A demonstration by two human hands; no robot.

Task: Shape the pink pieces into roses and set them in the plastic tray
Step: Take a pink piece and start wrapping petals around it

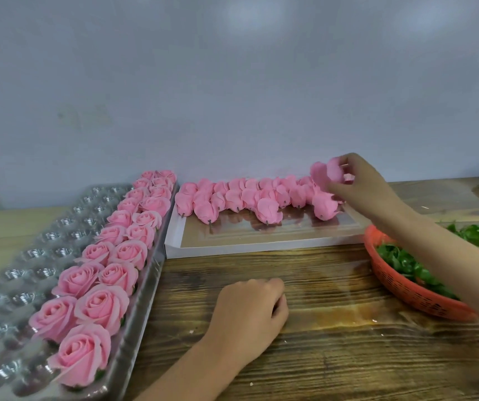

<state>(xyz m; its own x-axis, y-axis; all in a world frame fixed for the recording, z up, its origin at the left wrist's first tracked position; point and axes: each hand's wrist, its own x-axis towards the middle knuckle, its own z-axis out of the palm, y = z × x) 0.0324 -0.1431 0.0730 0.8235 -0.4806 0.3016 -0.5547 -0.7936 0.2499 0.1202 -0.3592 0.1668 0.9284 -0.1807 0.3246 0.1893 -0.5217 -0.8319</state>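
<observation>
A clear plastic tray (29, 256) lies at the left, its right two columns filled with finished pink roses (102, 306). Several unshaped pink pieces (232, 198) lie in rows on a white flat box (261, 246) at the back centre. My right hand (359, 183) is lifted over the right end of those rows and pinches one pink piece (326, 172) in its fingertips. On the wooden table (333, 328), near the middle, my left hand (249, 311) rests with fingers curled and holds nothing.
A red mesh basket (406, 287) with green leaves stands at the right, under my right forearm. A pale wall rises just behind the box and tray. Some grey objects sit at the far right edge of the table.
</observation>
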